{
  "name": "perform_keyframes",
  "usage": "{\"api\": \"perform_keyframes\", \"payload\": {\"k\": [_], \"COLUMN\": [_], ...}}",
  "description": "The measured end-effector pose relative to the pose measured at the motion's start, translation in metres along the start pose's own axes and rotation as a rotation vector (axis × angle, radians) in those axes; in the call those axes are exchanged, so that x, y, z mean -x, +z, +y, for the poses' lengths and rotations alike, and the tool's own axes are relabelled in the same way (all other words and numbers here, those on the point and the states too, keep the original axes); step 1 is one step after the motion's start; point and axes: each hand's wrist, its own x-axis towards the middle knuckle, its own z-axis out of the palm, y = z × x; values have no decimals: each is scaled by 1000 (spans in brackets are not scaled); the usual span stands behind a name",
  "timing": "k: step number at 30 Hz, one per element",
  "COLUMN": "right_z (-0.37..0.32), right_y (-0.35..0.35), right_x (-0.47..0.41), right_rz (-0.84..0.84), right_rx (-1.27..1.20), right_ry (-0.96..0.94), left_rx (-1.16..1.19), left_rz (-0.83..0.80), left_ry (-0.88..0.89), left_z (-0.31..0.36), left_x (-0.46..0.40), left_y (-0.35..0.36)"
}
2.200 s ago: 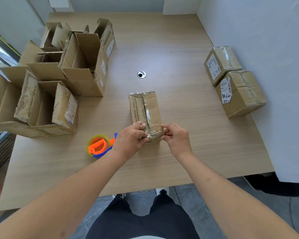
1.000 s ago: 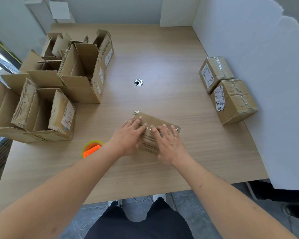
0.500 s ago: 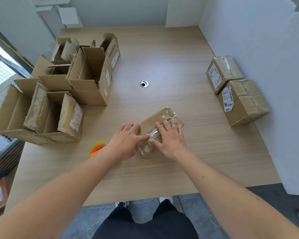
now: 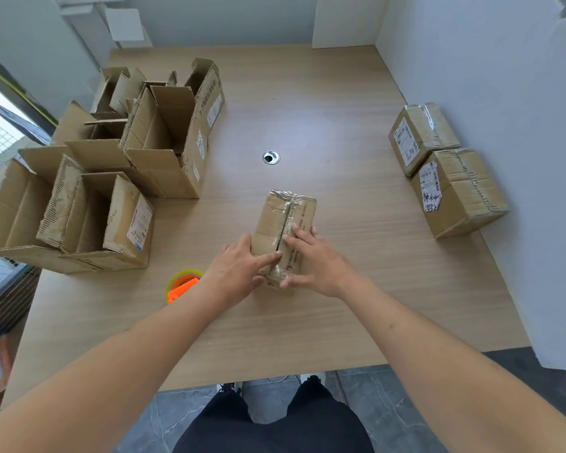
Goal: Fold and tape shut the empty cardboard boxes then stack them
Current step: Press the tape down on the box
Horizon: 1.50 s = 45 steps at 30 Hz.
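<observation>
Small box: lies on the table near its front middle; long axis runs away from the person, tilted slightly right at the far end; taped seam faces up along that axis.
Left hand: fingers straight, pressing the near left part of the box top; index finger reaches to the seam.
Right hand: fingers spread flat on the right half; thumb at the near end.
Tape dispenser: just left of the left hand.
Open boxes: far left.
Sealed boxes: right, by the wall.

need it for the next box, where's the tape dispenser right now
In the head view the tape dispenser sits on the table, just left of the left hand, in front of the open boxes.
</observation>
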Motion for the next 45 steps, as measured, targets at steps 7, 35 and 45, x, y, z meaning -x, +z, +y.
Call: {"api": "perform_keyframes", "payload": {"k": [7,35,45], "right_z": [15,-71,-97], "right_y": [10,26,27], "right_x": [10,-50,-42], "right_rz": [294,218,316], "right_rx": [75,48,-21], "right_ry": [-8,556,686], "left_rx": [73,97,61], "left_rz": [144,72,68], "left_ry": [5,-55,-3], "left_z": [12,-52,-74], "left_x": [-4,-8,-8], "left_y": [8,-13,-55]}}
